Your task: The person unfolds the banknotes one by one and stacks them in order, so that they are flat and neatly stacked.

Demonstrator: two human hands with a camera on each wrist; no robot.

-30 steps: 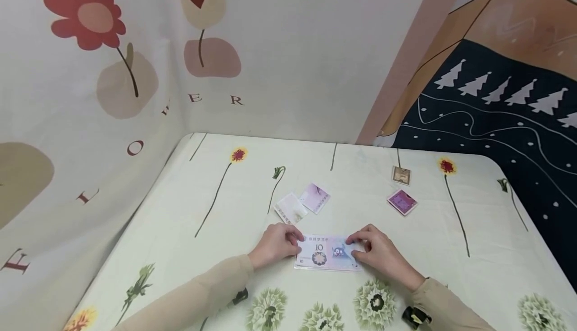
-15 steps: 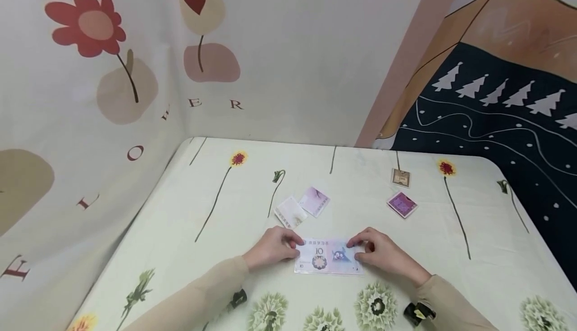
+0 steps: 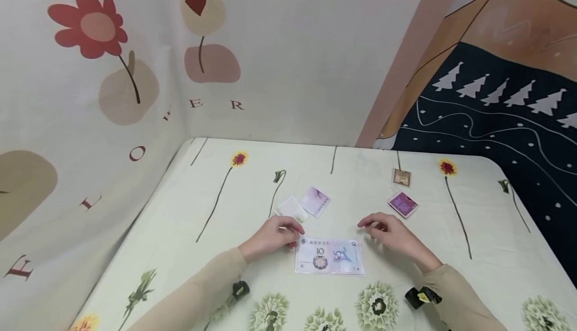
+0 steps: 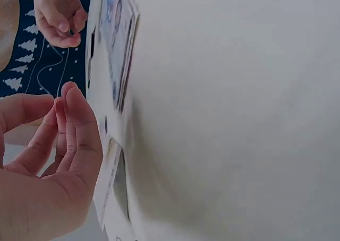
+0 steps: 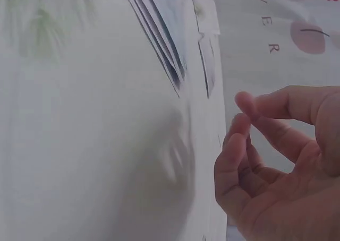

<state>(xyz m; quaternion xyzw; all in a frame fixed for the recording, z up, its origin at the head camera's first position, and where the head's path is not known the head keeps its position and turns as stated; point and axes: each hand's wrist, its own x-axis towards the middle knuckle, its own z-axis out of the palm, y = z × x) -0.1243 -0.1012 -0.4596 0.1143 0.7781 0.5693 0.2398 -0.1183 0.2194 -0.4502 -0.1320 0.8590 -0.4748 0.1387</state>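
A small stack of banknotes (image 3: 329, 257) lies flat at the front middle of the table, a pale purple-blue one marked 10 with a blue cartoon figure on top. In the left wrist view the layered edges of the stack (image 4: 118, 44) show. My left hand (image 3: 274, 236) is by its upper left corner, fingers loosely curled, with nothing between thumb and fingertips. Beyond the upper right corner, my right hand (image 3: 391, 232) hovers with loosely bent fingers, also holding nothing. A whitish folded note (image 3: 292, 208), partly hidden by my left hand, and a light purple folded note (image 3: 315, 201) lie behind.
Toward the back right lie a dark purple folded note (image 3: 403, 204) and a brown one (image 3: 401, 177). The flower-printed tablecloth (image 3: 216, 291) covers the table, with a white printed curtain (image 3: 288, 60) behind and a dark tree-patterned cloth (image 3: 491, 105) at right.
Both hands have let go of the banknote stack. My right hand has lifted away, up and to the right; my left has shifted slightly upward. The stack stays in nearly the same place.
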